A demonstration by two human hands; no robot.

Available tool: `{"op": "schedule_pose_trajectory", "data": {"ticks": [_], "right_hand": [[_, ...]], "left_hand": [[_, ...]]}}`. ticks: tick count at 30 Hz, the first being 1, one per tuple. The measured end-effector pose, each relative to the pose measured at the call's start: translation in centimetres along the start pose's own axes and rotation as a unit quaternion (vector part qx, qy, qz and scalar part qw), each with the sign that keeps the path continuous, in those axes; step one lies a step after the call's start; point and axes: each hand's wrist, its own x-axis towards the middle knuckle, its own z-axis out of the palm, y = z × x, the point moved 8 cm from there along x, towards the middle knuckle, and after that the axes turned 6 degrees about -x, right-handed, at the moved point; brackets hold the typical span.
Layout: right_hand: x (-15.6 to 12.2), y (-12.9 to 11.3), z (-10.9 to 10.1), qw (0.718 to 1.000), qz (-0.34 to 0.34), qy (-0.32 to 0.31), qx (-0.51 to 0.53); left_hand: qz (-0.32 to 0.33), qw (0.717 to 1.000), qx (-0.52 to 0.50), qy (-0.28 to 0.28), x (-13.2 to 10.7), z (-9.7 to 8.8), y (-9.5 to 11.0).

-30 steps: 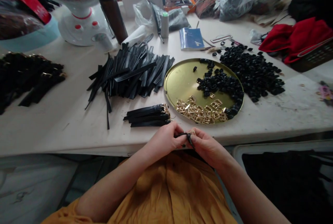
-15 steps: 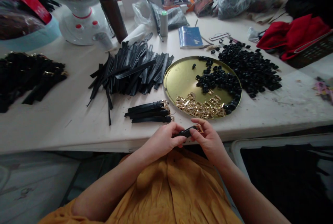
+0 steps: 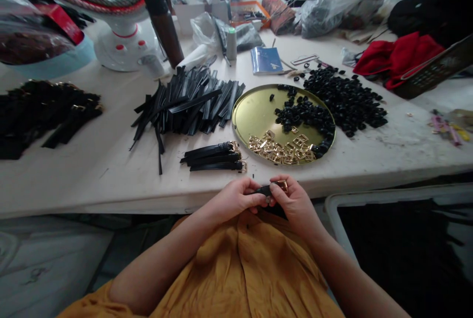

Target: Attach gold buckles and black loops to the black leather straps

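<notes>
At the front edge of the surface (image 3: 140,182), our left hand (image 3: 242,197) and right hand (image 3: 293,198) are close together, both pinching one black strap (image 3: 263,190), the right beside its gold buckle (image 3: 284,186). We judge the step in hand to be settling the buckled end; the next move seems to call for a firm pinch there. Beyond lie finished-looking straps (image 3: 212,157), then loose buckles (image 3: 283,149) along the round tray's near edge, and black loops (image 3: 305,113) toward its right edge.

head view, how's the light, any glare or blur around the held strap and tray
Head view: dim, soft light; the tray has a mild sheen, no harsh glare; the strap looks dark, fine detail lost; head view, lower right: the bin's inside sinks nearly to black.
</notes>
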Motion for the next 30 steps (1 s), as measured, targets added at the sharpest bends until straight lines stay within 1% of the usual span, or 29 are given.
{"op": "schedule_pose_trajectory", "data": {"ticks": [3,7,9,11,13,15,18,20,24,28,30], "right_hand": [[-0.4,-0.2,0.3,1.000,0.008,-0.017,0.010],[-0.5,-0.1,0.6,0.998,0.018,-0.048,0.024],[-0.5,-0.1,0.6,0.999,0.009,-0.046,0.005],[-0.6,-0.5,0.3,0.998,-0.023,-0.034,-0.054],[-0.8,-1.3,0.3,0.988,-0.071,-0.032,-0.133],[-1.0,-2.0,0.5,0.971,-0.115,-0.042,-0.203],[-1.1,-2.6,0.7,0.948,-0.153,-0.063,-0.271],[-1.0,-2.7,0.9,0.938,-0.157,-0.084,-0.296],[-0.7,-2.4,1.6,0.926,-0.143,-0.132,-0.322],[-0.7,-2.6,2.1,0.907,-0.164,-0.171,-0.348],[-0.6,-2.4,1.9,0.909,-0.166,-0.177,-0.340]], "left_hand": [[0.002,0.999,-0.043,-0.015,-0.3,0.7,0.3],[0.011,0.999,-0.049,-0.020,-0.8,0.8,0.8],[0.012,0.999,-0.042,-0.015,-0.9,0.6,0.9],[0.009,1.000,-0.027,-0.001,-0.9,0.4,0.8],[0.006,1.000,-0.007,0.010,-0.7,0.2,0.6],[0.001,1.000,0.009,0.013,-0.4,0.3,0.4],[-0.008,1.000,0.010,0.008,0.0,0.4,-0.1],[-0.012,1.000,0.007,0.000,0.1,0.5,-0.4],[-0.030,0.999,0.021,-0.011,0.1,0.3,-1.1],[-0.040,0.996,0.081,-0.012,0.2,0.5,-1.4],[-0.031,0.994,0.107,-0.004,0.3,0.5,-1.1]]}}
